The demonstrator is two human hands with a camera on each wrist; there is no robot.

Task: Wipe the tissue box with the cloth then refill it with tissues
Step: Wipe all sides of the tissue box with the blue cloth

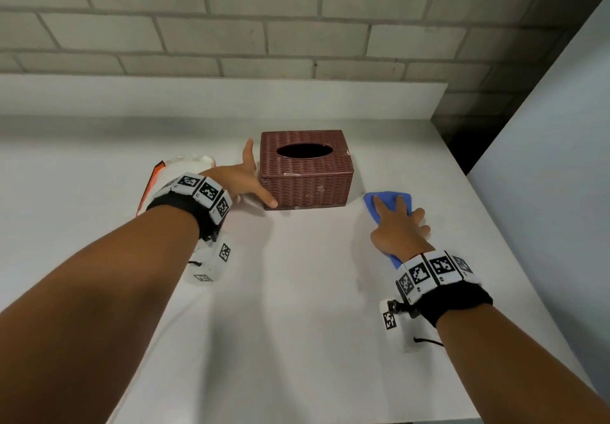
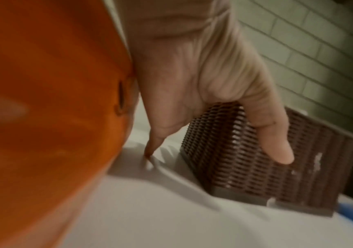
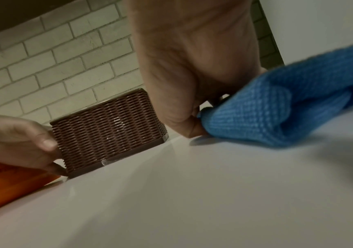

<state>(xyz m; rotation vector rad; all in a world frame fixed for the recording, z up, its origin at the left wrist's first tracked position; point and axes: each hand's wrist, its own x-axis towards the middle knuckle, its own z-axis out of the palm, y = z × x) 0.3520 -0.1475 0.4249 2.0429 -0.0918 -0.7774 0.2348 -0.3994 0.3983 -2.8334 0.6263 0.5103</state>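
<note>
A brown woven tissue box [image 1: 307,169] with an empty oval slot stands at the middle of the white counter [image 1: 297,291]. My left hand [image 1: 255,179] is spread at the box's left end. Its thumb touches the front face [image 2: 256,167] and its fingers reach straight along the side. A blue cloth [image 1: 389,202] lies to the right of the box. My right hand [image 1: 399,225] lies on it with fingers spread, and the thumb [image 3: 192,129] rests at the edge of the folded cloth [image 3: 277,109]. An orange and white tissue pack [image 1: 158,179] lies under my left wrist.
A grey brick wall [image 1: 297,27] rises behind a low white ledge [image 1: 198,97]. A tall white panel [image 1: 561,159] stands on the right, with a dark gap [image 1: 462,146] between it and the counter's right edge. The counter's front edge [image 1: 330,421] is near me.
</note>
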